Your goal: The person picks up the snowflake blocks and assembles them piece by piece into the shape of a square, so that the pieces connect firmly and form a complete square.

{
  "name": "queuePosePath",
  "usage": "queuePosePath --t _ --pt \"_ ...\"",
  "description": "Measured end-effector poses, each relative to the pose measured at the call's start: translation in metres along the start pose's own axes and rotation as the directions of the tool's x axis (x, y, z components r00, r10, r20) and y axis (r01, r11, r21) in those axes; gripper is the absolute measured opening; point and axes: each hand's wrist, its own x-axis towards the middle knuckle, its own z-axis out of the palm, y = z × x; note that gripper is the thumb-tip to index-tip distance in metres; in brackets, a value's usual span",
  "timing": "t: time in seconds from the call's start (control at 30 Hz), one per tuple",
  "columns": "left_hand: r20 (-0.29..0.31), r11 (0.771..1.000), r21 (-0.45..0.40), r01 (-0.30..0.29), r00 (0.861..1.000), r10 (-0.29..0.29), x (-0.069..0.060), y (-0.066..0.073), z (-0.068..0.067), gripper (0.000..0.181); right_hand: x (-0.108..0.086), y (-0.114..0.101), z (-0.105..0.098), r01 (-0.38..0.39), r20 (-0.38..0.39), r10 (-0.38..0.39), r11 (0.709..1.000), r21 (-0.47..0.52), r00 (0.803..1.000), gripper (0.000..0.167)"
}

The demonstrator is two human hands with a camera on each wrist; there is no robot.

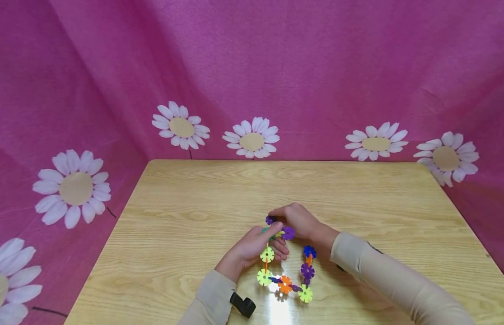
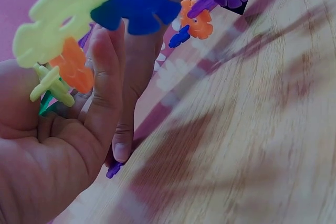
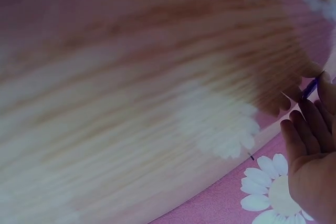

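Observation:
A chain of flower-shaped interlocking plastic discs hangs in a loop from my left hand [image 1: 249, 246]. My left thumb and fingers pinch it near a green disc [image 1: 266, 231]. Along the chain are a yellow disc [image 1: 264, 277], an orange disc [image 1: 285, 284] and, at its far end, a blue disc [image 1: 310, 252]. Another purple disc [image 1: 288, 233] sits by the left thumb tip. My right hand [image 1: 302, 222], just beyond the left, pinches a single purple disc [image 1: 270, 220]. In the left wrist view that purple disc [image 2: 114, 169] shows below the right fingertip, apart from the chain.
The wood-grain table [image 1: 187, 203] has a glossy top that reflects light. A pink cloth [image 1: 301, 67] with white daisies hangs behind it and along its sides. A black strap piece [image 1: 244, 305] is on the left sleeve.

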Motion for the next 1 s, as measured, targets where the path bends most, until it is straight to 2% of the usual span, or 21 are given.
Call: queuePosePath --t 0.13,0.33,0.47,0.57,0.63,0.8,1.0 --pt "-0.006 1.000 -0.011 0.005 1.000 -0.005 -0.001 -0.001 0.001 0.065 0.000 -0.001 0.000 -0.026 -0.023 0.027 0.999 0.030 0.999 0.024" --pt "-0.014 1.000 -0.013 0.013 1.000 -0.013 -0.002 0.000 0.000 0.071 -0.001 -0.002 0.002 -0.113 -0.066 0.122 0.985 0.128 0.990 0.022" --pt "-0.026 1.000 -0.008 0.013 1.000 -0.013 -0.002 0.000 -0.001 0.070 -0.001 -0.003 0.001 -0.171 -0.058 0.189 0.959 0.227 0.980 0.017" --pt "-0.033 1.000 -0.005 0.016 0.999 -0.016 -0.003 0.000 -0.002 0.068 -0.002 -0.005 -0.002 -0.207 -0.053 0.237 0.923 0.324 0.970 0.014" --pt "-0.037 1.000 -0.005 0.018 0.999 -0.018 -0.003 -0.001 -0.003 0.068 -0.004 -0.006 -0.005 -0.206 -0.067 0.246 0.907 0.367 0.967 0.012" --pt "-0.044 1.000 0.011 0.018 0.999 -0.017 -0.003 0.000 -0.004 0.071 -0.014 -0.006 -0.014 -0.168 -0.110 0.234 0.891 0.422 0.966 0.010" --pt "-0.066 0.999 0.034 0.022 0.998 -0.020 -0.004 0.002 -0.006 0.069 -0.033 -0.004 -0.026 -0.174 -0.112 0.262 0.849 0.499 0.958 0.011"
